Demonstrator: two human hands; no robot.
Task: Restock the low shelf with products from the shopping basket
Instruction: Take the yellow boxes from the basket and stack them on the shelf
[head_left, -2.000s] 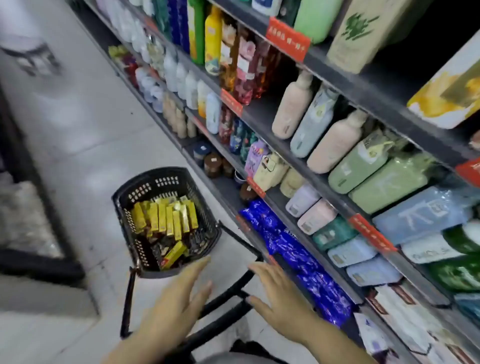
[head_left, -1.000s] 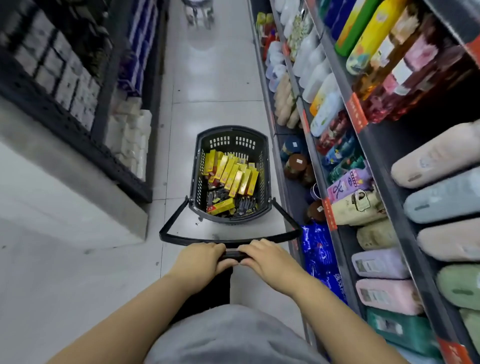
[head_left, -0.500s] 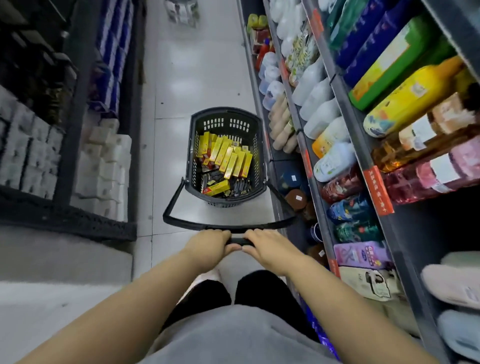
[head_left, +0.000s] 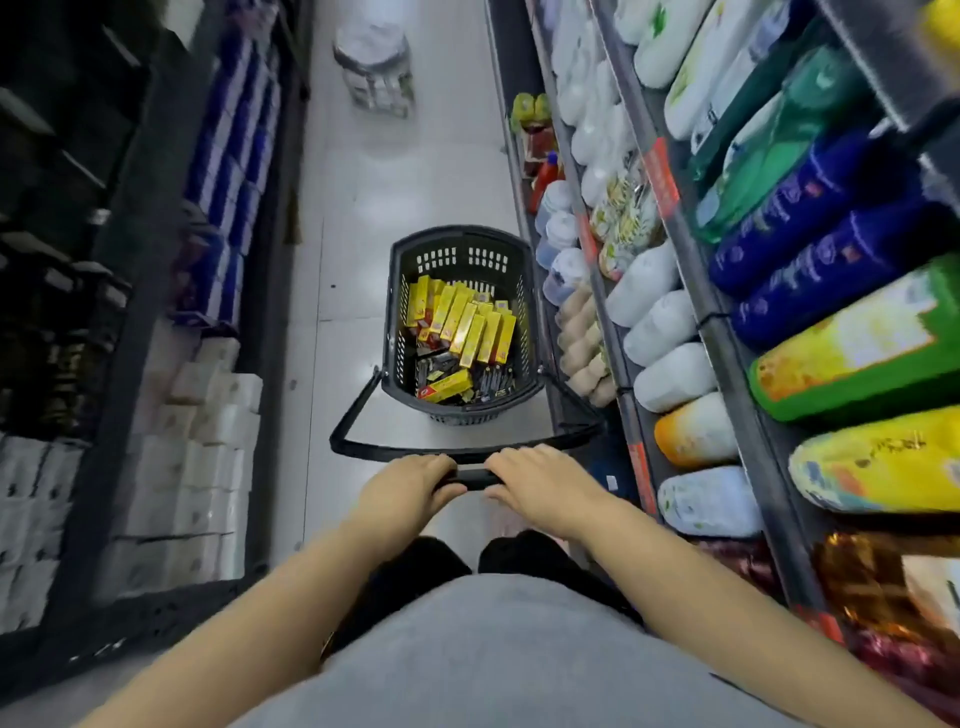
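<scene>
A black plastic shopping basket (head_left: 511, 262) stands on the aisle floor ahead of me, holding several yellow boxes (head_left: 470, 325) and some dark packs. Its long black handle (head_left: 470, 475) reaches back to me. My left hand (head_left: 408, 486) and my right hand (head_left: 543, 480) both grip the handle's bar, side by side. The low shelf (head_left: 558, 405) runs along the basket's right side, with beige bottles (head_left: 584, 338) lying on it.
Shelves on the right hold white, blue, green and yellow bottles (head_left: 670, 325) behind red price tags. On the left, a dark rack carries white tissue packs (head_left: 208, 441) and blue packs. A pale bundle (head_left: 376, 73) stands far down the tiled aisle.
Both hands went from open above the handle to gripping it. I stood up and have moved along the aisle with the basket; the products beside me on the right have changed.
</scene>
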